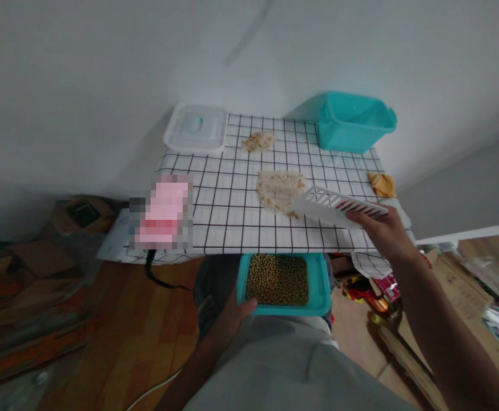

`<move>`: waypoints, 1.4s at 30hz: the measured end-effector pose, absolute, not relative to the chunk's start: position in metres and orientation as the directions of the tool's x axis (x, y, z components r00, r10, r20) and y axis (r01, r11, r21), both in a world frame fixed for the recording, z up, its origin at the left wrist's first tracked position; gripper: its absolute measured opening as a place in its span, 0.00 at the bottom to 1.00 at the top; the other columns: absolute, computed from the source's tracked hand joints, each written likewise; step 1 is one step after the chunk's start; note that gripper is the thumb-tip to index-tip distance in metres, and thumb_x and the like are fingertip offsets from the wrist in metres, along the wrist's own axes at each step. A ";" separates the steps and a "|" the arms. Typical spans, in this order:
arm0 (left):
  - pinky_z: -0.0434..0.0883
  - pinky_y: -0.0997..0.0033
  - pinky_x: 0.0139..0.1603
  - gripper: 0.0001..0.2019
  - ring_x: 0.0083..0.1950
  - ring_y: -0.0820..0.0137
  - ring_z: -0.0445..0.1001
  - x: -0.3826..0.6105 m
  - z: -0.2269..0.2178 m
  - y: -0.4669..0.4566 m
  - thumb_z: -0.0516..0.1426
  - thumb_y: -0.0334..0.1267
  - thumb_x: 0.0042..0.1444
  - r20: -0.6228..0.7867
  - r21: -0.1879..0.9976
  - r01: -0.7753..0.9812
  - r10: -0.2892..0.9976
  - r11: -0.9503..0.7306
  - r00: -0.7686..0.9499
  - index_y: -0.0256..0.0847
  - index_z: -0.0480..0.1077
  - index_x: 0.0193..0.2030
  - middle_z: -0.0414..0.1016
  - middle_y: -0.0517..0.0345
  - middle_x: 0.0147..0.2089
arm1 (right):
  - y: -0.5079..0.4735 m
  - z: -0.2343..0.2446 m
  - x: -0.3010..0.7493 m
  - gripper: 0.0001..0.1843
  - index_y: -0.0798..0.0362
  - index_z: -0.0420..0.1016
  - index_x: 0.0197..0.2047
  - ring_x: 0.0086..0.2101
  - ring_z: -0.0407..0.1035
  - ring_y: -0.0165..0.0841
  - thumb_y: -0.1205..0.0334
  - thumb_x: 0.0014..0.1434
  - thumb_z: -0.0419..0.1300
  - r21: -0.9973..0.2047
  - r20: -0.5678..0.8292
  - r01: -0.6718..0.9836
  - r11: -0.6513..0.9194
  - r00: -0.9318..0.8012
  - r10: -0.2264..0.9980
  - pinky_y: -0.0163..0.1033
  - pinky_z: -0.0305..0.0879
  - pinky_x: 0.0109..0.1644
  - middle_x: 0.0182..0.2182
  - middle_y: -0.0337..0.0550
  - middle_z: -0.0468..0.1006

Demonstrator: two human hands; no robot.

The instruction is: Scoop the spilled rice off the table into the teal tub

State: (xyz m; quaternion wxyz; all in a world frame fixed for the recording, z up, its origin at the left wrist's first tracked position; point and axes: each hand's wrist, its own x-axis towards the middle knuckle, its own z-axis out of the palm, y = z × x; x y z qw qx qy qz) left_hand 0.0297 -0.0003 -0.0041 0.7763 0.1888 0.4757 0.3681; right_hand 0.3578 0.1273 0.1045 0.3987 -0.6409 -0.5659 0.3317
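Now our left hand [228, 317] grips the teal tray of beans [281, 283] by its corner, just below the desk [228, 211] edge. Above it sits the rice pile [278, 190], the white slotted scoop [337, 206] touching it, pinched in our right hand [382, 228].

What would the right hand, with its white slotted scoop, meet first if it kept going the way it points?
Probably the larger grain pile: the white slotted scoop in the right hand points left at it, tip already at its edge.
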 end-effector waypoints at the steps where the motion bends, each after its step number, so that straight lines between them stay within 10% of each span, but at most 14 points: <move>1: 0.67 0.49 0.61 0.37 0.63 0.48 0.69 0.030 -0.005 0.000 0.65 0.48 0.45 -0.589 0.652 -0.396 0.761 0.647 0.272 0.47 0.63 0.63 0.72 0.49 0.64 | 0.127 0.105 0.358 0.16 0.46 0.83 0.44 0.43 0.76 0.45 0.50 0.54 0.66 -0.885 0.038 0.465 -0.032 0.141 0.989 0.49 0.72 0.49 0.39 0.38 0.83; 42: 0.63 0.48 0.65 0.34 0.64 0.48 0.69 0.037 0.001 0.002 0.63 0.47 0.48 -0.553 0.694 -0.344 0.774 0.633 0.309 0.42 0.67 0.62 0.79 0.47 0.55 | 0.115 0.097 0.360 0.14 0.46 0.82 0.45 0.36 0.77 0.38 0.54 0.56 0.66 -0.890 0.024 0.455 0.038 -0.037 0.999 0.41 0.73 0.40 0.39 0.39 0.83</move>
